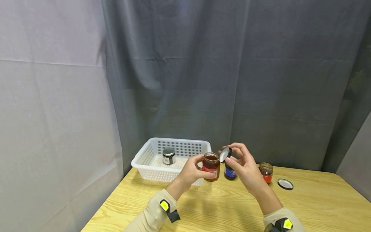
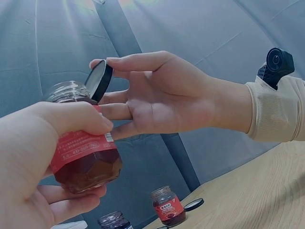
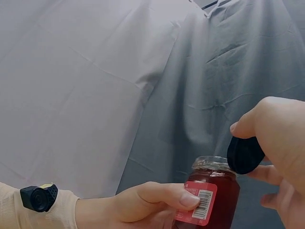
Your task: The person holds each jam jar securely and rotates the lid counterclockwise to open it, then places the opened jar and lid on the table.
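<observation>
My left hand (image 1: 189, 172) grips a glass jar (image 1: 211, 167) with a red label and dark reddish contents, held up above the table. Its mouth is uncovered. Just right of the rim, my right hand (image 1: 244, 166) pinches a black lid (image 1: 225, 154) by its edge, tilted so its white inside faces the jar. In the left wrist view the lid (image 2: 99, 81) overlaps the jar's rim, and the thumb lies across the label. From the right wrist, the lid's dark outside (image 3: 244, 155) shows beside the glass neck.
A white perforated basket (image 1: 171, 140) at the left holds a lidded jar (image 1: 169, 156). Behind my right hand stands a blue-labelled jar (image 1: 230, 173). Further right are an uncovered red-labelled jar (image 1: 266, 173) and a loose lid (image 1: 285, 184) lying white side up on the wooden table (image 1: 318, 206).
</observation>
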`<state>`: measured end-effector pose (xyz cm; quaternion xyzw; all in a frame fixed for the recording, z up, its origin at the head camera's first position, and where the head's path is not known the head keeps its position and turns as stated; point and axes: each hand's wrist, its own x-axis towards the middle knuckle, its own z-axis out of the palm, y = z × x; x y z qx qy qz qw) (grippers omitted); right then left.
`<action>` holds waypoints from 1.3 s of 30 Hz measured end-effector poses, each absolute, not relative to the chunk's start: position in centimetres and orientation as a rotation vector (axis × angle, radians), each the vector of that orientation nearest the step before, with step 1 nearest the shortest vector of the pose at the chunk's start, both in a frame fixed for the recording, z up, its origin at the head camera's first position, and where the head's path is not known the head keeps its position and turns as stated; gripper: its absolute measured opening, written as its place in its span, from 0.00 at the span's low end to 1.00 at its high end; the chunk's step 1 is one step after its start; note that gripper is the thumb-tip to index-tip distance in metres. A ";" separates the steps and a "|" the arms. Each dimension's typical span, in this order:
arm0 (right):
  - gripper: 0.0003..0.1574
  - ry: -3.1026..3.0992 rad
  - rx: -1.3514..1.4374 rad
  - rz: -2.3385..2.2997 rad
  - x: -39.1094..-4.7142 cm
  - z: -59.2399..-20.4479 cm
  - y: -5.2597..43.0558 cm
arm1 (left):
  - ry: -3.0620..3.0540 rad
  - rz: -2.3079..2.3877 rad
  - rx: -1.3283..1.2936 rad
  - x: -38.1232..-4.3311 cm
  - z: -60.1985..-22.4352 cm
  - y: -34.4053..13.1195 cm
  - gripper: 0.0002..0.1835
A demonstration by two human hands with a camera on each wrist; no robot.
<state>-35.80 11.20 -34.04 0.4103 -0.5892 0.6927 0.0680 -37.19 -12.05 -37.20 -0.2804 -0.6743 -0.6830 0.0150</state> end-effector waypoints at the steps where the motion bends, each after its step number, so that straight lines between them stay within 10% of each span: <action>1: 0.22 -1.767 1.243 2.096 -35.8 -34.0 11.2 | -2.096 -2.127 -0.873 -37.2 -37.2 -12.1 0.29; 39: 0.25 -2.055 0.989 1.860 -36.1 -33.8 12.2 | -2.082 -2.064 -0.773 -37.4 -37.2 -12.1 0.29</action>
